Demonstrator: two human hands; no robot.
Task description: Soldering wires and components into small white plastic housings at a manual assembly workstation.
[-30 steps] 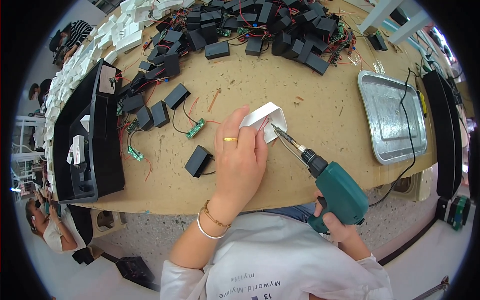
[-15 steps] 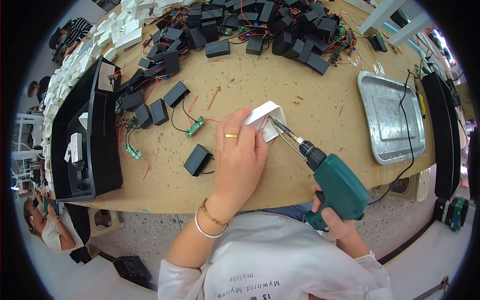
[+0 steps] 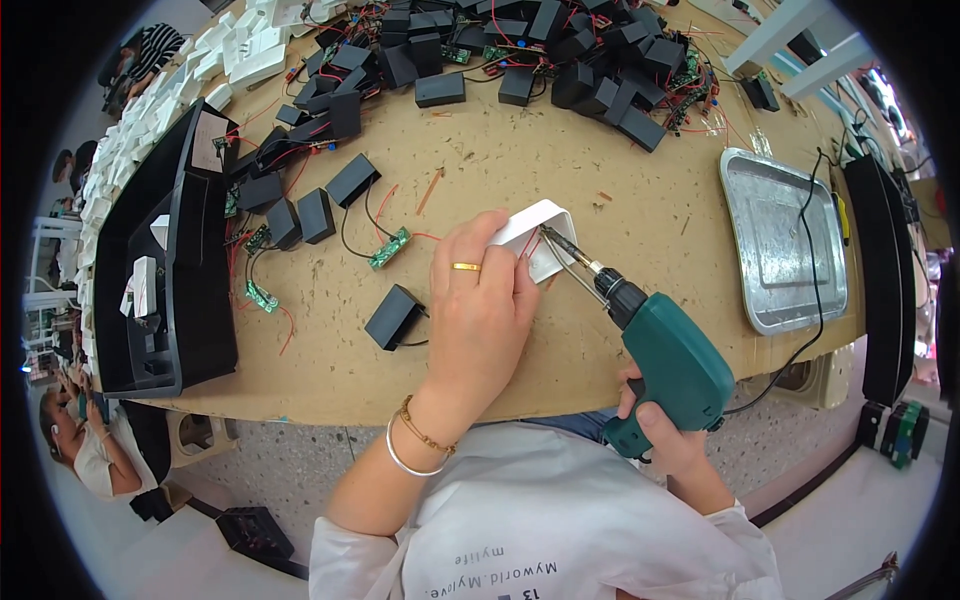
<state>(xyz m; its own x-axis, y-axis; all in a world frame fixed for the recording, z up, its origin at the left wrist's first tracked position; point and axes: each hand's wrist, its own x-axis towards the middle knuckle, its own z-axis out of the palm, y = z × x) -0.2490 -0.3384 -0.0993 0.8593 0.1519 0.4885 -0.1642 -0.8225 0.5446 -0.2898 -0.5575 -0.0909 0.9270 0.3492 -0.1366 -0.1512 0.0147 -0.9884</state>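
Note:
My left hand is closed on a small white plastic casing, its fingers over the casing's left side. Thin red wires show inside the casing. In my right hand is a green soldering gun, gripped by its handle. The gun's tip, with a thin feed tube alongside, reaches into the casing's open side; the exact contact point is too small to make out. Left of my left hand lie a green circuit board on wires and a black rectangular box.
A heap of black boxes with wires and boards covers the far table. White casings pile up far left, beside a black bin. A metal tray lies right, a black cable across it. Another person sits left.
The soldering gun has shifted slightly left and up, its tip still inside the casing. My left hand keeps its hold on the casing. The whole view has moved a little.

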